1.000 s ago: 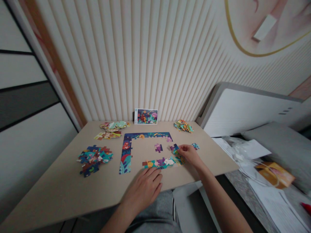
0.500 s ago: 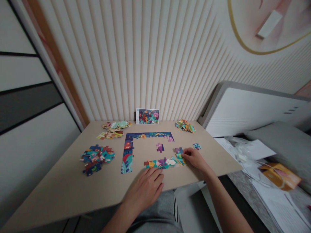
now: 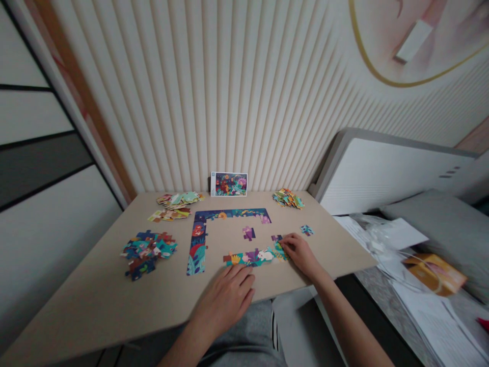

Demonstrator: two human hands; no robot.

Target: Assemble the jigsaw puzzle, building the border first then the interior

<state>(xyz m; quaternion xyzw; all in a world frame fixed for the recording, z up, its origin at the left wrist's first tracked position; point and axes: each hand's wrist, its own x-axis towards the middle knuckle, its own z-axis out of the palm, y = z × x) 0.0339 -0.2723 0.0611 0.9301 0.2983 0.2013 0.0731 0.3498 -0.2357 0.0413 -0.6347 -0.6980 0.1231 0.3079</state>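
My left hand (image 3: 228,291) lies flat, fingers stretched out, with the tips on the lower edge of a joined strip of puzzle pieces (image 3: 264,255). At the strip's right end, my right hand (image 3: 301,255) pinches a puzzle piece (image 3: 276,238) with purple and green on it; the fingers partly cover it. Beyond the strip, a purple puzzle piece (image 3: 248,233) lies loose. To the right of my right hand sits a blue patterned piece (image 3: 306,230). An L-shaped puzzle border (image 3: 197,255) runs along the left and far sides, apart from the strip.
A heap of dark puzzle pieces (image 3: 148,252) lies on the left of the table (image 3: 114,306). More piles stand at the back left (image 3: 179,200) and back right (image 3: 288,199). A picture card (image 3: 230,184) leans against the ribbed wall. The table's edge falls away on the right.
My right hand has shifted slightly left and turned over the piece at the strip's right end, covering more of it. My left hand stays on the strip. The whole view has moved a little.
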